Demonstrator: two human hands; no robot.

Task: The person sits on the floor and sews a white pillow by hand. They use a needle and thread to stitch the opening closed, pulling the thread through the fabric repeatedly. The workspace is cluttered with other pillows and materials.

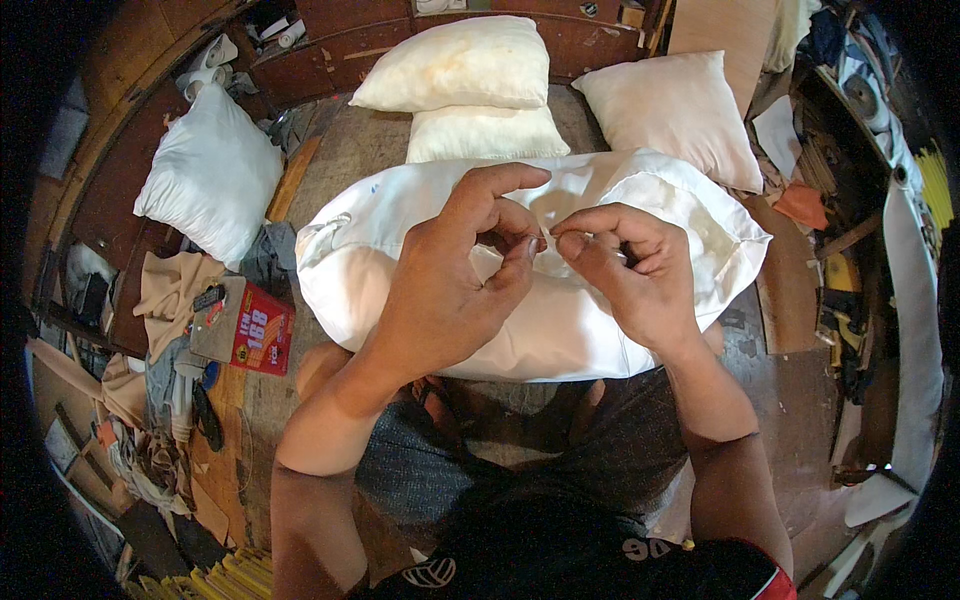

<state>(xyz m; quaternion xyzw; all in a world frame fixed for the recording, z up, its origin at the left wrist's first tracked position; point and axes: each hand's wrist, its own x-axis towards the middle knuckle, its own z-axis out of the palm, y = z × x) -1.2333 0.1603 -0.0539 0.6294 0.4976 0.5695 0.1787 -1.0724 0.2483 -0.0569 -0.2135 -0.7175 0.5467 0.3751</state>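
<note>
A long white pillow (pixel 560 320) lies across my knees. Both hands are raised just above its middle, fingertips meeting. My left hand (pixel 455 280) pinches thumb and forefinger together on something very small, too fine to make out. My right hand (pixel 625 265) pinches toward it, fingers curled, and seems to hold a thin needle or thread. The pillow's cloth bunches under the fingers.
Several more white pillows lie beyond: one at the left (pixel 210 175), two stacked at the back (pixel 460 65), one at the right (pixel 680 110). A red-sided cardboard box (pixel 245 325) sits on the left. Cloth scraps, tools and clutter crowd both sides of the wooden floor.
</note>
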